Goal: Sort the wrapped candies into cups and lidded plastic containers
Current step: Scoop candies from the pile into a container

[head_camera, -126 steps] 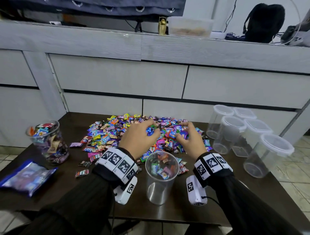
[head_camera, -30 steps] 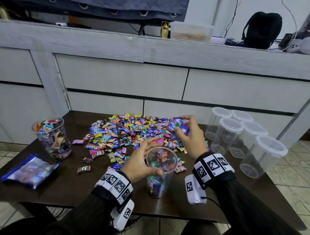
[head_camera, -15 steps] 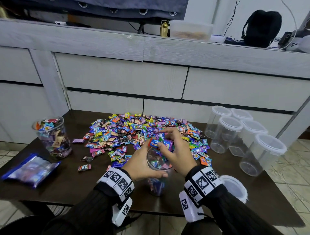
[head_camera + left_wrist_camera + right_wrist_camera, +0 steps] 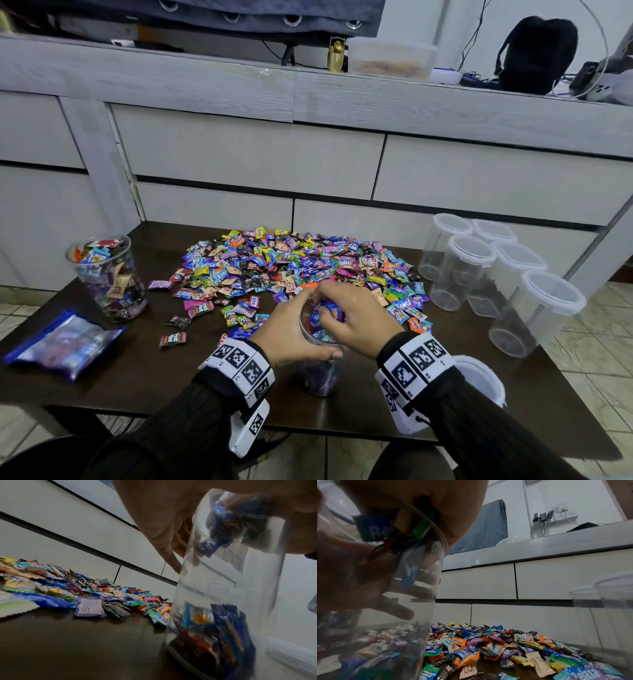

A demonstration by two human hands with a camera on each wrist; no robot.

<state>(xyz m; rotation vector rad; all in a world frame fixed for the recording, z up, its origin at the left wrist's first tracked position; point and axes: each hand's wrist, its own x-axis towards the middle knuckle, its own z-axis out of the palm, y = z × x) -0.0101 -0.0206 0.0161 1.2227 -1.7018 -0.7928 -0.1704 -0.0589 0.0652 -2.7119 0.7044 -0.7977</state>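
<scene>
A clear plastic cup stands at the table's near edge with several wrapped candies at its bottom. My left hand grips the cup around its upper part. My right hand is over the cup's mouth, its fingers curled round a handful of blue and green candies, which show through the wall. Behind the cup, a big pile of mixed wrapped candies covers the middle of the table.
A candy-filled clear jar and a blue bag are at the left. Several empty lidded containers stand at the right. A loose white lid lies beside my right wrist. A grey drawer unit rises behind the table.
My right hand left the pile with a handful of candies and came down to the cup's mouth. My left hand moved from the pile to the cup and keeps its grip there.
</scene>
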